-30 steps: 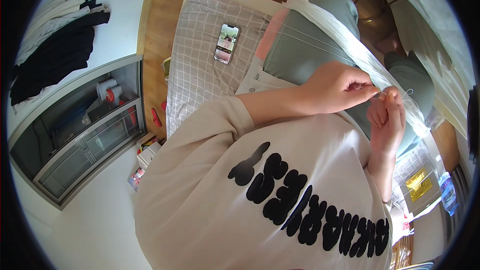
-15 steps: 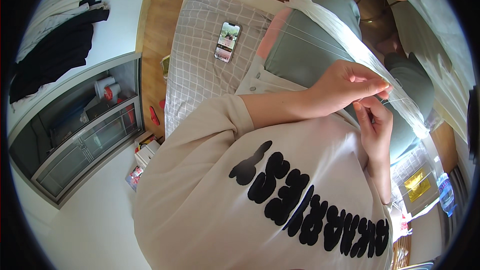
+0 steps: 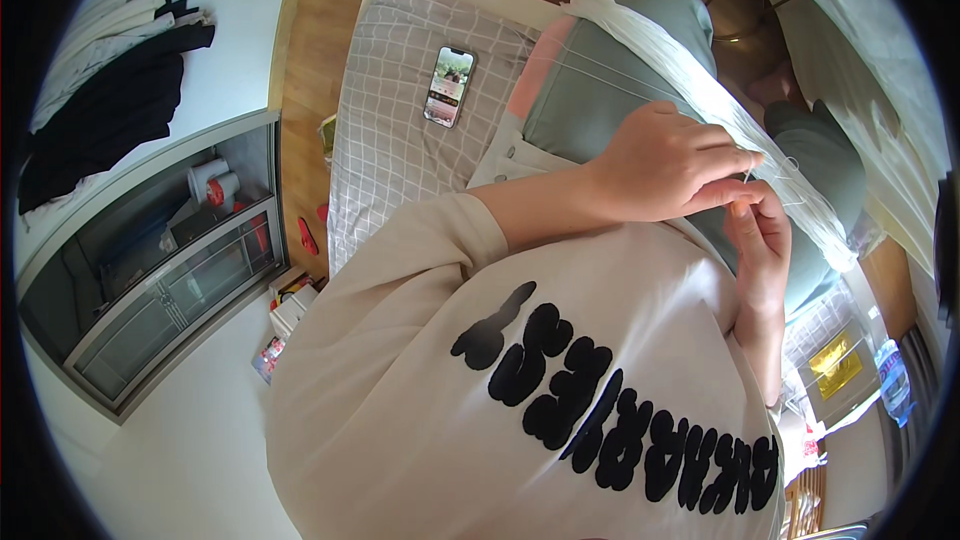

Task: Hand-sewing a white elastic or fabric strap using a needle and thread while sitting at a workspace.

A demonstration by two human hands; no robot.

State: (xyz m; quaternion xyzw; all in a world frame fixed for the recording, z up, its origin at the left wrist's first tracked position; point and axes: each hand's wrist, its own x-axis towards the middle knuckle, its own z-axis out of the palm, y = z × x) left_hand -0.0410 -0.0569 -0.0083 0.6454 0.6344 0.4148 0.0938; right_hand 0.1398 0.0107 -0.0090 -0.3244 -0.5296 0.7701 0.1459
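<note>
A long bundle of white thread lies across my legs in grey-green trousers. My left hand is over the lap beside the bundle, its thumb and fingers pinched on a fine white thread. Close below it, my right hand has its thumb and forefinger pressed together on the thread, and the fingertips of both hands meet. Loose strands loop out near the fingers against the bundle. Exactly how the thread runs between the fingertips is too small to make out.
A phone with its screen lit lies on the grey checked bed sheet. To the right are a plastic bottle and a gold packet. Dark clothes hang above a glass-fronted cabinet at left. A white curtain hangs at far right.
My left hand has turned over, its back now facing up, and its fingers have closed in. My right hand has risen slightly, bringing the fingertips together.
</note>
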